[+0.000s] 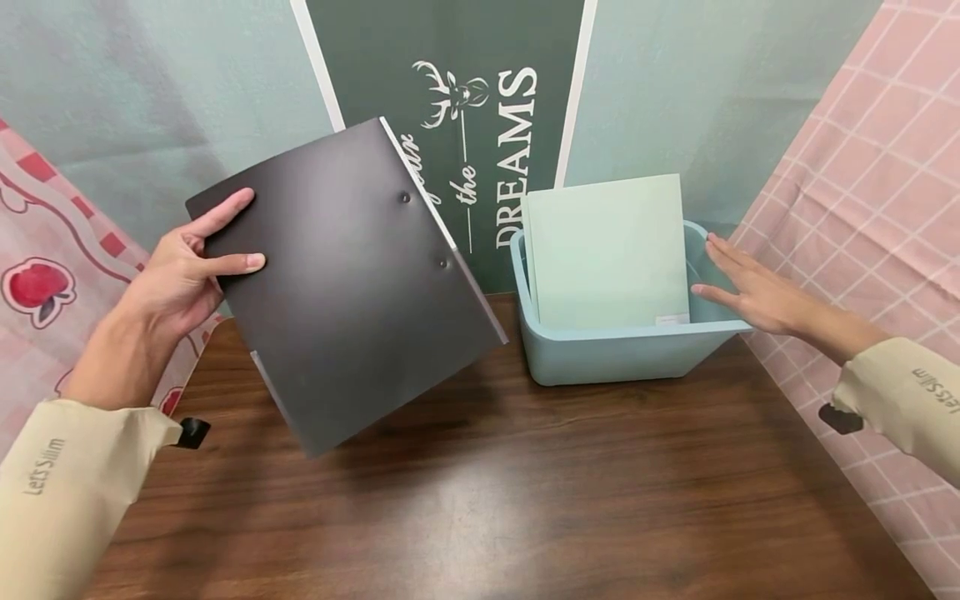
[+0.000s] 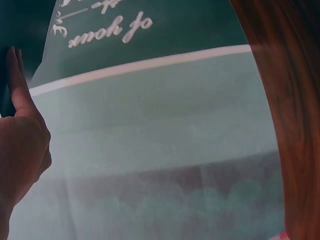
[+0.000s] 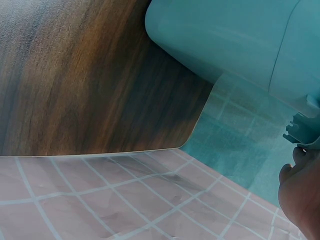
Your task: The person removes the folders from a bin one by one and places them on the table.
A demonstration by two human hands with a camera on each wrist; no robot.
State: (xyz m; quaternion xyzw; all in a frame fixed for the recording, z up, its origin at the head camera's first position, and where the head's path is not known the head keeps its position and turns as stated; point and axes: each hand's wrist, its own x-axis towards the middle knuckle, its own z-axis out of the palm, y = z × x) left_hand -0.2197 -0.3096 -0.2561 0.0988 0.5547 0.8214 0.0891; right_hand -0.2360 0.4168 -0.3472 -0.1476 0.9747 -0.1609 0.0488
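My left hand (image 1: 198,267) holds a black folder (image 1: 345,283) by its left edge, thumb on the front, tilted in the air above the wooden table (image 1: 487,500). In the left wrist view only my palm (image 2: 22,150) and the folder's dark edge show. A pale green folder (image 1: 607,250) stands upright in a light blue bin (image 1: 615,354) at the back right. My right hand (image 1: 738,283) rests with straight fingers at the bin's right rim and holds nothing. The right wrist view shows the bin's outer wall (image 3: 225,35) and part of that hand (image 3: 300,195).
A dark green sign (image 1: 480,125) with white lettering leans against the back wall behind the bin. Pink checked cloth (image 1: 877,208) hangs at the right, a red-patterned cloth (image 1: 45,275) at the left. The table's front half lies bare.
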